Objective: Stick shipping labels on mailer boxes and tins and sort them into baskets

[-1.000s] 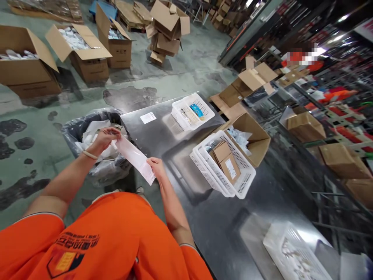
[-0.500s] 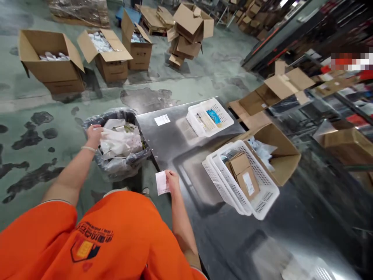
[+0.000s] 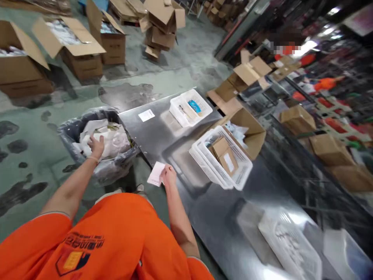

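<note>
My left hand point(image 3: 96, 147) reaches into a lined bin point(image 3: 68, 134), its fingers apart over crumpled white plastic point(image 3: 109, 142). Whether the fingertips touch the plastic I cannot tell. Beside the table edge, my right hand point(image 3: 169, 175) pinches a small pale pink paper slip point(image 3: 156, 174) with faint print on it. A white label point(image 3: 146, 115) lies flat on the metal table point(image 3: 136, 128) close to the bin.
On the table stand a small white basket point(image 3: 177, 112), nested white baskets point(image 3: 243, 177) holding a brown carton point(image 3: 223, 153), and another white basket point(image 3: 268, 229). An open carton point(image 3: 255, 134) stands behind. Opened cartons point(image 3: 84, 64) line the floor beyond the bin.
My left hand has moved from the bin's left rim in over the plastic, and its fingers have spread. My right hand still holds the slip, now tilted. The view has swung right.
</note>
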`<state>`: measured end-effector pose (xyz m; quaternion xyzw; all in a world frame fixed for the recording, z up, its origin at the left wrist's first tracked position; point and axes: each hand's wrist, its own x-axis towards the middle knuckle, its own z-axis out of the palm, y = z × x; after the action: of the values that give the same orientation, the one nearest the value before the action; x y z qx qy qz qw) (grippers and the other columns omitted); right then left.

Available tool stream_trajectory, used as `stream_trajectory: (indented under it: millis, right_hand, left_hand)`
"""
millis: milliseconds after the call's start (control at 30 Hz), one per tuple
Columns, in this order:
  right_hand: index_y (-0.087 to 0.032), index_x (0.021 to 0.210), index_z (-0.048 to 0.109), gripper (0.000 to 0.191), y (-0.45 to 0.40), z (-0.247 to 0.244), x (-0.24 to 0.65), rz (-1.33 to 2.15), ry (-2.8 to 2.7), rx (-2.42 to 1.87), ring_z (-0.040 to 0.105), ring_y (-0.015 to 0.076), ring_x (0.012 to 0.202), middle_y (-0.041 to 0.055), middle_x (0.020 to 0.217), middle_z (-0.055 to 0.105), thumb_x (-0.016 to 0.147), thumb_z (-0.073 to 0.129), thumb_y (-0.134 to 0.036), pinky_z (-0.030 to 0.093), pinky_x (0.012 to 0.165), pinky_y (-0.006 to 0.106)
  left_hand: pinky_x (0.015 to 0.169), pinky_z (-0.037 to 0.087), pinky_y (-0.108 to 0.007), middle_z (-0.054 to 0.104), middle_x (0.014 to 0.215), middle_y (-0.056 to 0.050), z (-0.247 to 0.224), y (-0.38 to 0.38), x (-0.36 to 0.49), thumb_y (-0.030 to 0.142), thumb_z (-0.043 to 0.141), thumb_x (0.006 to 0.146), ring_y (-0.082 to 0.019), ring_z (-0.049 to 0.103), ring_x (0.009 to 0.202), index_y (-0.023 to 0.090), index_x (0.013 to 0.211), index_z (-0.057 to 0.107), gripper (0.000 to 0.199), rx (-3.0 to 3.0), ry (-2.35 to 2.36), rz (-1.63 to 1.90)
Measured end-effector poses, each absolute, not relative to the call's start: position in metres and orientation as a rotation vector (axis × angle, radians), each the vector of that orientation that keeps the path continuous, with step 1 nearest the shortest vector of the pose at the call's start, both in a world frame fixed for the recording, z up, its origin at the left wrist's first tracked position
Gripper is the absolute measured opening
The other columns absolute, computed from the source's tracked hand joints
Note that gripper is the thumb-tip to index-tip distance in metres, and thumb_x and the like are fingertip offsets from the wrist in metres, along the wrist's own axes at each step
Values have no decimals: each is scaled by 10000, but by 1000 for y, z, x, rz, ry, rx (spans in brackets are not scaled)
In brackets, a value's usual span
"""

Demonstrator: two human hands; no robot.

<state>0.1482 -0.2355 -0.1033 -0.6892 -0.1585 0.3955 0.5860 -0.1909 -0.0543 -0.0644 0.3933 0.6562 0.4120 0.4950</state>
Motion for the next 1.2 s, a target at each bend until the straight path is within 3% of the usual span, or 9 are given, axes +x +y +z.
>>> stream_trajectory:
  millis: [67, 133, 300, 433, 600, 733, 833, 967, 1200]
  right_hand:
    - [-294, 739, 466, 452, -228, -100, 144, 830, -281, -1544, 521, 161, 621, -68, 604, 505, 805, 800, -590, 500, 645, 304]
    - [-303, 771, 415, 437, -220, -98, 140, 750, -205, -1479, 532, 164, 640, -72, 626, 489, 867, 746, -571, 520, 666, 298]
    - [-310, 821, 378, 381, -213, -92, 126, 599, -43, -1329, 543, 167, 657, -65, 689, 505, 890, 696, -507, 531, 664, 292]
    - [-306, 873, 437, 358, -239, -82, 132, 575, -42, -1339, 624, 178, 741, -49, 772, 601, 841, 735, -503, 571, 748, 320]
    - [-266, 1111, 673, 476, -287, -44, 160, 423, -448, -1605, 707, 247, 1124, 73, 1183, 797, 746, 847, -516, 555, 919, 359]
    - [-243, 940, 765, 477, -295, -21, 168, 811, -634, -1594, 662, 209, 832, 17, 859, 782, 630, 926, -568, 509, 783, 338]
    - [-241, 701, 692, 470, -292, -14, 167, 946, -592, -1525, 515, 150, 641, -36, 626, 644, 565, 950, -610, 424, 659, 304]
    - [-242, 618, 638, 433, -292, -6, 176, 886, -497, -1516, 394, 114, 581, -52, 567, 572, 555, 924, -561, 318, 595, 282]
    - [-244, 647, 665, 394, -299, 0, 223, 879, -487, -1510, 422, 129, 602, -39, 581, 566, 571, 910, -544, 336, 608, 296]
  left_hand:
    - [1051, 510, -410, 617, 1345, -142, -58, -68, -158, 270, 802, 954, -297, 581, 1284, 228, 1297, 448, 495, 1002, 1501, 982]
    - [1049, 549, -401, 658, 1317, -108, -54, -91, -119, 209, 842, 869, -262, 652, 1208, 254, 1303, 472, 573, 1057, 1319, 903]
    - [916, 624, -455, 760, 1052, -50, -48, -152, -41, 383, 1037, 507, -260, 745, 934, 250, 1173, 585, 816, 997, 885, 613]
    - [787, 597, -394, 741, 805, -28, -27, -136, -15, 522, 1000, 485, -252, 718, 803, 217, 865, 654, 597, 1039, 844, 620]
    - [672, 486, -311, 768, 741, -18, 12, -90, 4, 398, 868, 576, -208, 672, 690, 176, 820, 809, 335, 1395, 645, 319]
    - [677, 478, -315, 777, 753, -21, 32, -88, 29, 352, 849, 578, -217, 681, 707, 168, 903, 836, 374, 1520, 528, 282]
    - [657, 479, -318, 746, 723, -5, 35, -95, 50, 349, 869, 560, -211, 668, 679, 177, 912, 800, 398, 1490, 545, 368]
    - [654, 504, -318, 768, 745, -4, 36, -101, 75, 357, 918, 528, -198, 674, 663, 191, 922, 759, 456, 1358, 585, 461]
    - [630, 516, -300, 771, 728, -1, 42, -106, 127, 333, 968, 512, -180, 673, 641, 189, 834, 746, 417, 1304, 560, 471]
